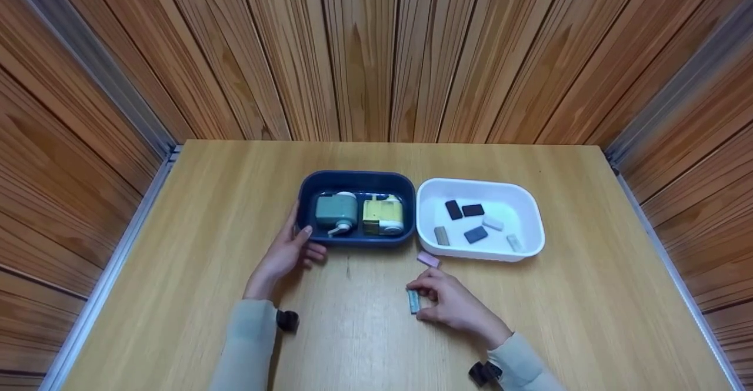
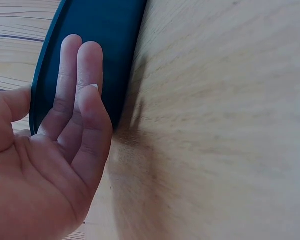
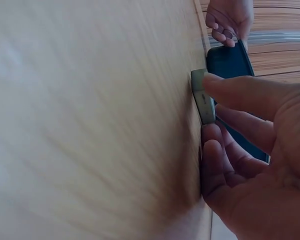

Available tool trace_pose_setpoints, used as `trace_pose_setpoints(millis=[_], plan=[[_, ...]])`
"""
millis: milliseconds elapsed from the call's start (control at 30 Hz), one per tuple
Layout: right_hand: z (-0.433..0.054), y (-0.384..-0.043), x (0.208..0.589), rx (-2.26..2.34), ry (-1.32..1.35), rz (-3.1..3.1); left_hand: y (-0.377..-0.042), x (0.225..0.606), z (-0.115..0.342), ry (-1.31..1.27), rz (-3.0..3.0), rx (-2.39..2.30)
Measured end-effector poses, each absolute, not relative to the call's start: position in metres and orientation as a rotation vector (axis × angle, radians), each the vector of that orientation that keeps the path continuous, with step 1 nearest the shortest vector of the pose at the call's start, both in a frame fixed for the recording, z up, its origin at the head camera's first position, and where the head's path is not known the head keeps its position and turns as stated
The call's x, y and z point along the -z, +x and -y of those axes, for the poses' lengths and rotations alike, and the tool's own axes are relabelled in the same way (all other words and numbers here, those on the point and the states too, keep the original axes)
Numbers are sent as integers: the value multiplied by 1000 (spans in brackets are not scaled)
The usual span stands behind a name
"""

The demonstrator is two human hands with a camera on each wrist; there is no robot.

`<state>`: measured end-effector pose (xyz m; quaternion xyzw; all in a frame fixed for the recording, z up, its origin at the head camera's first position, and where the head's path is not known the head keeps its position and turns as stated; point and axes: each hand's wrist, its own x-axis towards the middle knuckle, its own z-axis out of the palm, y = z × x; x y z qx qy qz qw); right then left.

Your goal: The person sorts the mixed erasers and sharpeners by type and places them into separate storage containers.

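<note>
My left hand (image 1: pixel 285 254) holds the front left corner of a navy blue bin (image 1: pixel 406 241). Its thumb lies over the rim, while several fingers extend nearly straight along the outer front wall (image 2: pixel 122 30). Inside the bin sit a green crank pencil sharpener (image 1: pixel 336 210) and a yellow one (image 1: pixel 376 210). Low over the table, my right hand (image 1: pixel 456 303) pinches a small blue-green eraser (image 1: pixel 413 301) endwise between thumb and fingers. In the right wrist view this eraser (image 3: pixel 205 102) stays close to the tabletop. A pink eraser (image 1: pixel 427 259) lies just beyond that hand.
Right beside the navy bin, a white bin (image 1: pixel 532 244) contains several erasers: a black one (image 1: pixel 453 210), a grey one (image 1: pixel 441 236), a dark blue one (image 1: pixel 476 234) and a white one (image 1: pixel 493 223) among them. Wood-plank walls (image 1: pixel 365 56) enclose the table (image 1: pixel 176 297) at the back and sides.
</note>
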<state>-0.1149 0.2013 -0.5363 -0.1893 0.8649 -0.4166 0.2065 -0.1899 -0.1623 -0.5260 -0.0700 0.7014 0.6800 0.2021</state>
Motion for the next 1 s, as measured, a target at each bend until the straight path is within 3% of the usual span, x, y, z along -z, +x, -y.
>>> trace_pose_setpoints(millis=[1000], plan=[[-204, -115, 538, 1197, -481, -2400, -189, 524, 164, -163, -1959, -1902]])
